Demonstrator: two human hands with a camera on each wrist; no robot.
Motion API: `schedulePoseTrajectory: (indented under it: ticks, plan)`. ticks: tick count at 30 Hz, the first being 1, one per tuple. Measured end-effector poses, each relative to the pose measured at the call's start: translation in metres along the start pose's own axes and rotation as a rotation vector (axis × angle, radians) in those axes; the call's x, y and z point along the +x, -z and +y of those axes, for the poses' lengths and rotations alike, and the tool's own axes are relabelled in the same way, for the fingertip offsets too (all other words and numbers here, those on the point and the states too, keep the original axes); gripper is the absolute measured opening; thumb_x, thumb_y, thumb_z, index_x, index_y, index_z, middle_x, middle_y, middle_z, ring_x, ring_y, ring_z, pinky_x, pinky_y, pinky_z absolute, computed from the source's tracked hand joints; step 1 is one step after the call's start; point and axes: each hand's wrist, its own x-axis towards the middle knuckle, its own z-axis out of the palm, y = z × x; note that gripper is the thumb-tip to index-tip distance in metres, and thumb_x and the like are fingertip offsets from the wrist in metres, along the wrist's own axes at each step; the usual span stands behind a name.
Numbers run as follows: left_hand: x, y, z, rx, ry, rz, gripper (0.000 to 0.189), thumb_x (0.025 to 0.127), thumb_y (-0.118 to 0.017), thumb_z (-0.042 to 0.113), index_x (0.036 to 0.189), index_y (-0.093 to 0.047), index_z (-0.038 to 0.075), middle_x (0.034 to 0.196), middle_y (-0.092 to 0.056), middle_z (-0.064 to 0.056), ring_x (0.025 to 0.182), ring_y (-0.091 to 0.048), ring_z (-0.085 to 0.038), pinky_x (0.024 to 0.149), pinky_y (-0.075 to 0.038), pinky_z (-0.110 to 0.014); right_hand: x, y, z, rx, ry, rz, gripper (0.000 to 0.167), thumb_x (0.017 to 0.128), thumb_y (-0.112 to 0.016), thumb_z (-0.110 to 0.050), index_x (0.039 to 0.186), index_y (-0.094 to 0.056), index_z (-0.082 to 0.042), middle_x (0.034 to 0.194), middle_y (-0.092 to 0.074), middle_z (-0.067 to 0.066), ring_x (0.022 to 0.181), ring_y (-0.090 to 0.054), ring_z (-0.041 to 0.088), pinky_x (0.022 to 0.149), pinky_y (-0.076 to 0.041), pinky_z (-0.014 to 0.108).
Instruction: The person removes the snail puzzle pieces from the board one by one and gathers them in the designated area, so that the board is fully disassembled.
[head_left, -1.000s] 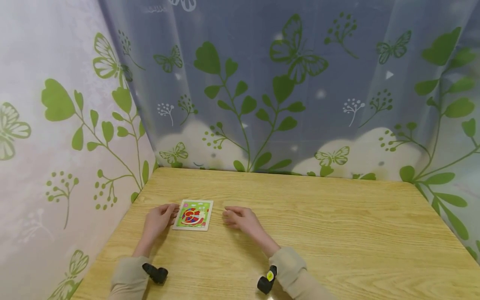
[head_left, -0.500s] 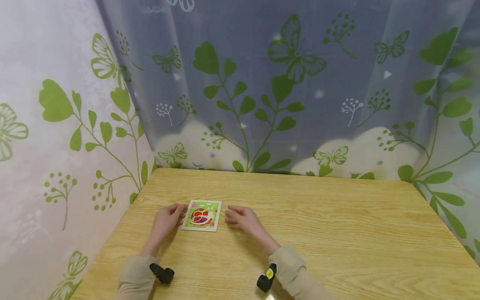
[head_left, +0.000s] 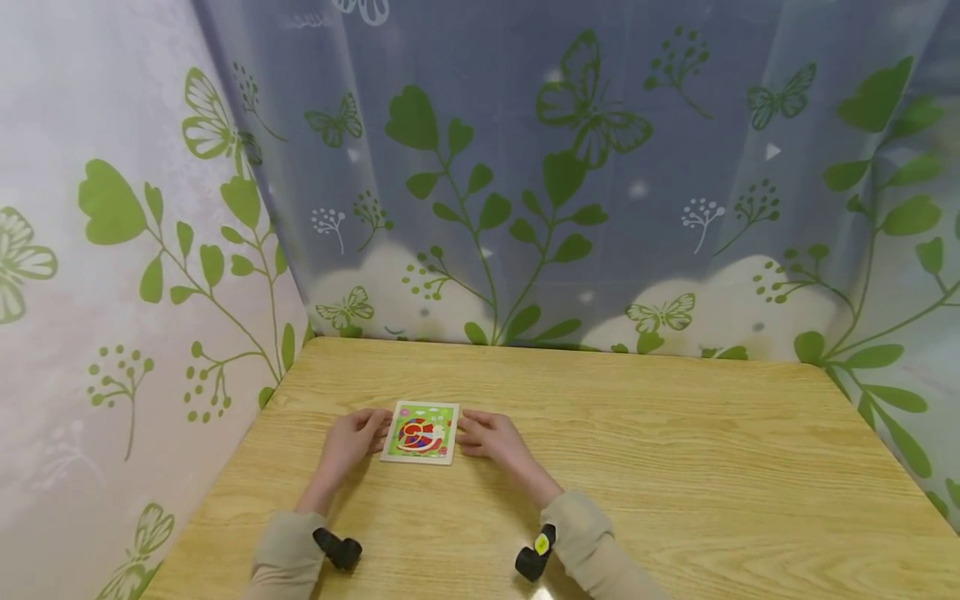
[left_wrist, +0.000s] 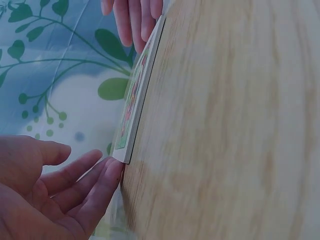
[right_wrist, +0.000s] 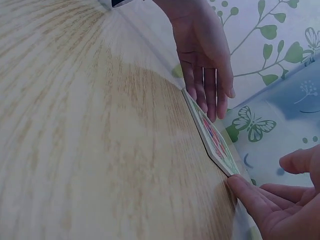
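Note:
A square wooden picture puzzle (head_left: 422,433) with a red and blue snail on green lies flat on the table between two bare hands. At its left edge is my left hand (head_left: 356,442), fingertips touching the side; the left wrist view shows those fingers (left_wrist: 97,187) fairly straight against the puzzle's corner. My right hand (head_left: 495,439) stands at the opposite edge, its fingertips right at the rim. In the right wrist view the forefinger (right_wrist: 245,195) meets the near corner of the puzzle (right_wrist: 215,137). Neither thumb touches the board.
The wood-grain table (head_left: 675,467) stretches far to the right of the hands. A patterned curtain (head_left: 480,167) with leaves and butterflies hangs along its back edge, and a similar pale cloth (head_left: 127,317) covers the left side. Black cameras sit on both wrists.
My left hand has pushed the puzzle rightward across the table, from a gap well short of the right hand to its fingertips. The right hand has barely moved.

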Motion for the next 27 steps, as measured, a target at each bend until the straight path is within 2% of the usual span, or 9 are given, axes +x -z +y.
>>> schedulePoseTrajectory:
  ticks: [8,17,27]
  plan:
    - [-0.003,-0.007,0.004,0.018,-0.010,0.006,0.036,0.108,-0.051,0.022,0.125,-0.068,-0.004,0.119,-0.071,-0.021,0.096,-0.070,-0.019,0.070,-0.059,-0.023,-0.002,0.006,-0.002,0.007,-0.008,0.014,0.045,0.106,-0.051,-0.010,0.143,-0.045,0.016,0.129,-0.062,0.033,0.114,-0.067,0.039,0.091,-0.057,0.040]
    - [-0.002,-0.017,0.007,-0.024,-0.023,-0.003,0.033,0.108,-0.052,0.019,0.123,-0.069,-0.004,0.117,-0.071,-0.021,0.096,-0.071,-0.021,0.070,-0.060,-0.025,-0.008,0.017,-0.004,-0.030,-0.004,0.011,0.045,0.107,-0.049,-0.010,0.143,-0.044,0.017,0.131,-0.060,0.033,0.114,-0.066,0.041,0.092,-0.057,0.041]
    - [-0.005,-0.028,0.014,-0.103,-0.026,-0.056,0.034,0.108,-0.051,0.017,0.125,-0.067,-0.007,0.120,-0.069,-0.024,0.100,-0.071,-0.026,0.073,-0.061,-0.028,-0.013,0.032,-0.004,-0.047,0.004,0.009,0.045,0.106,-0.049,-0.009,0.142,-0.044,0.019,0.134,-0.056,0.035,0.112,-0.066,0.042,0.093,-0.057,0.042]
